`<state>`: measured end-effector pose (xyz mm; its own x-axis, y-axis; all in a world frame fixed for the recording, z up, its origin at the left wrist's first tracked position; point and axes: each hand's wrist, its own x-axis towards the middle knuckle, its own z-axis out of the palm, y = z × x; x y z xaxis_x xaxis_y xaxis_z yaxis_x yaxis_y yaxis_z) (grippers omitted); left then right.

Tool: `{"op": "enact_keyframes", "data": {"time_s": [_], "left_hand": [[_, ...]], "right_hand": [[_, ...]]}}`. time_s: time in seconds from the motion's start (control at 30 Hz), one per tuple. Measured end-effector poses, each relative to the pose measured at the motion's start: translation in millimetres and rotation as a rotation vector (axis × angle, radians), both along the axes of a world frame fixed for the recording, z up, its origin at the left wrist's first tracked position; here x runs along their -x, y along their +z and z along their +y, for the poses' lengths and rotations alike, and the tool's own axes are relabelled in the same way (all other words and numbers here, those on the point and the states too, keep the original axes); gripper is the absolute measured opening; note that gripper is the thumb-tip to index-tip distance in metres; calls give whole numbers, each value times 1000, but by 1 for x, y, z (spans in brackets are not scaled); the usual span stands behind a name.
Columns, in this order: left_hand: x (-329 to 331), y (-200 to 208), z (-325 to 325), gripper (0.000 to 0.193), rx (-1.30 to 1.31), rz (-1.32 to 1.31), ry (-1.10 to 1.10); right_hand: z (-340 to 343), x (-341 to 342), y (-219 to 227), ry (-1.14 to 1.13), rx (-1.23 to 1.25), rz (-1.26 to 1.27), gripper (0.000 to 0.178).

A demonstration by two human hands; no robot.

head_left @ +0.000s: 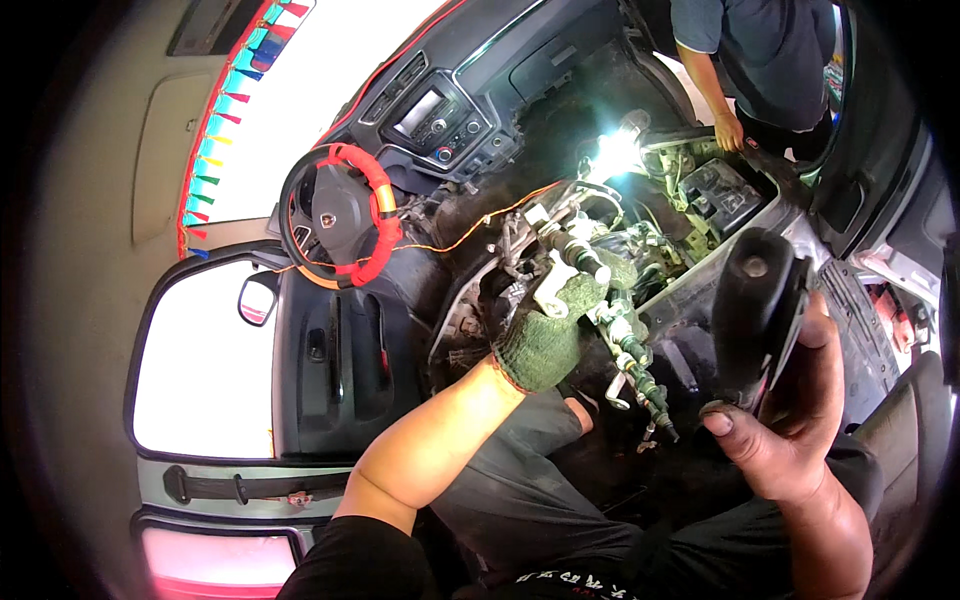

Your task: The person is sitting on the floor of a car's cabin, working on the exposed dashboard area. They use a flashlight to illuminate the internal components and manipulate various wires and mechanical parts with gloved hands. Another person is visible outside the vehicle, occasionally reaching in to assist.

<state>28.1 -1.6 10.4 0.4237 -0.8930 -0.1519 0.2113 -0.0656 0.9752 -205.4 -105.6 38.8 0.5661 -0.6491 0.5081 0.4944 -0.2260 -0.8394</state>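
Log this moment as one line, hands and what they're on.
left hand: green glove, on pipe assembly | right hand: bare, holds black tool | steering wheel: red wrap | other person: at far door

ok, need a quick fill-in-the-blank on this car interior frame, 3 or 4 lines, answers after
1. The left hand wears a knitted glove of ____ colour.
2. The right hand is bare and holds a ____ handheld tool.
3. The steering wheel is partly wrapped in ____ tape.
4. Another person's hand rests near the bright ____ in the stripped dashboard area.

Missing words: green; black; red; lamp
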Motion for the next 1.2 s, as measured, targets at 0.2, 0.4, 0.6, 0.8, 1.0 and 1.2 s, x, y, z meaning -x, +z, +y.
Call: {"op": "enact_keyframes", "data": {"time_s": [0.2, 0.4, 0.6, 0.8, 1.0, 1.2], "left_hand": [[6, 9, -1, 32, -8, -58, -109], [13, 11, 1, 32, -35, -33, -120], [17, 13, 1, 32, -83, 53, -129], [16, 9, 2, 34, -84, -28, -187], [18, 10, 4, 39, -57, 172, -120], [27, 38, -2, 34, -70, 449, -96]], "right_hand": [[14, 2, 6, 124, -183, 61, 66], [17, 5, 8, 136, -213, 74, 67], [18, 7, 8, 129, -236, 120, 68], [17, 12, -1, 104, -174, 187, 93], [14, 10, -2, 120, -157, 160, 93], [18, 8, 0, 126, -225, 144, 89]]}}
